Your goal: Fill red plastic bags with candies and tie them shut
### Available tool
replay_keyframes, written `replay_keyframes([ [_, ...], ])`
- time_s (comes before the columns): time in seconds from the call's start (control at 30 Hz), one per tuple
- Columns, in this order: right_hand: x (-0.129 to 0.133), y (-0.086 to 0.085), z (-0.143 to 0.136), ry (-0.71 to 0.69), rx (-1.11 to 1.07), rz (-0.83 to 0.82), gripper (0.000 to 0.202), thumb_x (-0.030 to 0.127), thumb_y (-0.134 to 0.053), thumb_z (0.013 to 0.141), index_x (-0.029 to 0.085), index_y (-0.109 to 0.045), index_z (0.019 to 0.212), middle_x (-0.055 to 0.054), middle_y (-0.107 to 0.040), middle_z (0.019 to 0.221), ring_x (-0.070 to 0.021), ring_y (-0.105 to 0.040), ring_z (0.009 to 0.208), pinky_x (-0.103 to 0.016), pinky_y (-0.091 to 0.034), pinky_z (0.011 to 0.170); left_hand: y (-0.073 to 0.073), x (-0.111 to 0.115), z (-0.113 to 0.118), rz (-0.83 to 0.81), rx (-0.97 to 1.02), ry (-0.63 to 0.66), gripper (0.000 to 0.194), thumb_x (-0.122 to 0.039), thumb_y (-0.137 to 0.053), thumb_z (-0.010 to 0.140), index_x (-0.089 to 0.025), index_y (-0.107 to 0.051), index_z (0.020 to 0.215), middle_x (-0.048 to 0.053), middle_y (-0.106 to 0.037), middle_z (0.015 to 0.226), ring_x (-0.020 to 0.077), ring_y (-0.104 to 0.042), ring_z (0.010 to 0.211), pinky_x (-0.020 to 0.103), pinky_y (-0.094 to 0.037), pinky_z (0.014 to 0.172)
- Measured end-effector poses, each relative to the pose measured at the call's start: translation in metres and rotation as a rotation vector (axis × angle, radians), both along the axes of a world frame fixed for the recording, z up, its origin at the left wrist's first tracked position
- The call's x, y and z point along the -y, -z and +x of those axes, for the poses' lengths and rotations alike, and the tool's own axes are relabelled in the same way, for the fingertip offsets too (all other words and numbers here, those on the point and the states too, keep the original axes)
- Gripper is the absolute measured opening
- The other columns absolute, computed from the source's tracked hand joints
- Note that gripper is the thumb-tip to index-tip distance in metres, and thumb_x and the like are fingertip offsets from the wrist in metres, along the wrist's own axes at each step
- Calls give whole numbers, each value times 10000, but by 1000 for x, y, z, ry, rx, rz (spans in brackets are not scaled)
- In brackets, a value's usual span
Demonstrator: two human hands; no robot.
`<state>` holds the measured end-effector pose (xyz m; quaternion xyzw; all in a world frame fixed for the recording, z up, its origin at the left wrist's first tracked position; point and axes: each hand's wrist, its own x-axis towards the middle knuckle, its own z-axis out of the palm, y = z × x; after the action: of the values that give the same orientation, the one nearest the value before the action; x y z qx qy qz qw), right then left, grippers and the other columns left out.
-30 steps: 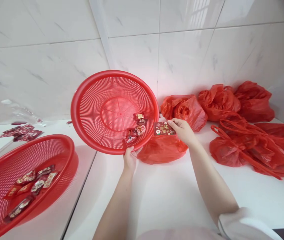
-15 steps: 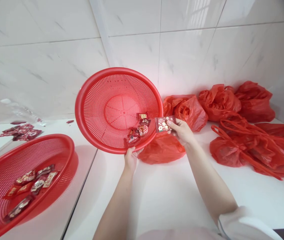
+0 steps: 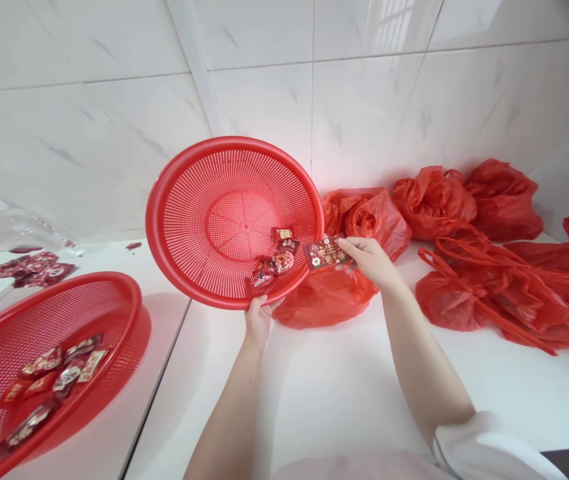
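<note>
A round red basket (image 3: pixel 234 148) is tilted up towards me, and my left hand (image 3: pixel 258 320) grips its bottom rim. Several small wrapped packets (image 3: pixel 274 263) lie inside it, low on the right side. My right hand (image 3: pixel 367 260) pinches a dark red packet (image 3: pixel 325 253) with gold print and flowers, at the basket's right rim. Behind and below that packet, a red plastic bag (image 3: pixel 327 300) rests on the white surface.
A second red basket (image 3: pixel 131 300) with several packets stands at the lower left. Behind it lie more red packets (image 3: pixel 39 268) and a clear bottle (image 3: pixel 34 223). Several red plastic bags (image 3: pixel 509 287) sit along the wall and at the right.
The packet in my right hand has turned and now shows a different printed face. It has shifted slightly down against the basket's rim. The whole view has moved a little.
</note>
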<state>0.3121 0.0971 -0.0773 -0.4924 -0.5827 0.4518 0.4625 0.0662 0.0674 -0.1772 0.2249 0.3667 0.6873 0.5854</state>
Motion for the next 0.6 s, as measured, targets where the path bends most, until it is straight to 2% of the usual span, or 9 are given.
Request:
replay_keyframes([
  [0.17,-1,6,12,-42,500,37,369,425,-476,906,187,-644,680,-3,-657,631,-166,-640,612,-267,-472,617,1,-1,-2,9,-15,-19,269,-196,-664,613,-196,-718,877,22,-732,900,229,-676,887,443,-546,862],
  [0.27,0,12,10,-89,828,-7,370,341,-423,937,189,-668,705,-51,-718,782,-193,-663,735,-284,-470,689,1,-2,-2,14,-29,-30,283,-201,-660,619,-200,-709,898,19,-728,912,232,-676,908,454,-536,880],
  [0.33,1,12,5,-19,953,-28,334,315,-418,936,178,-699,816,-107,-729,932,-232,-666,844,-317,-467,739,1,-2,-2,18,-40,-37,288,-200,-663,617,-206,-703,903,14,-725,918,233,-674,927,453,-529,894],
  [0.4,4,8,-2,64,940,24,319,315,-410,943,172,-695,952,-130,-718,1011,-253,-661,906,-333,-463,757,2,-1,0,17,-47,-27,310,-196,-669,614,-215,-698,922,9,-724,937,237,-670,956,448,-527,897],
  [0.47,7,4,-12,80,861,158,317,319,-393,961,185,-675,1017,-101,-721,994,-230,-665,890,-316,-463,760,3,1,3,7,-47,-1,340,-196,-675,611,-216,-695,949,10,-723,958,243,-666,976,445,-530,893],
  [0.53,10,3,-25,33,766,303,313,302,-382,974,189,-669,1033,-75,-723,983,-200,-666,885,-295,-466,789,4,3,7,-16,-47,24,347,-194,-683,599,-209,-695,945,11,-725,940,247,-668,964,449,-537,879],
  [0.6,12,8,-40,-51,747,387,304,290,-400,974,176,-658,1089,-87,-707,1067,-196,-652,970,-296,-460,860,4,6,12,-32,-44,59,351,-192,-684,591,-205,-698,942,18,-728,937,258,-669,962,456,-543,868],
])
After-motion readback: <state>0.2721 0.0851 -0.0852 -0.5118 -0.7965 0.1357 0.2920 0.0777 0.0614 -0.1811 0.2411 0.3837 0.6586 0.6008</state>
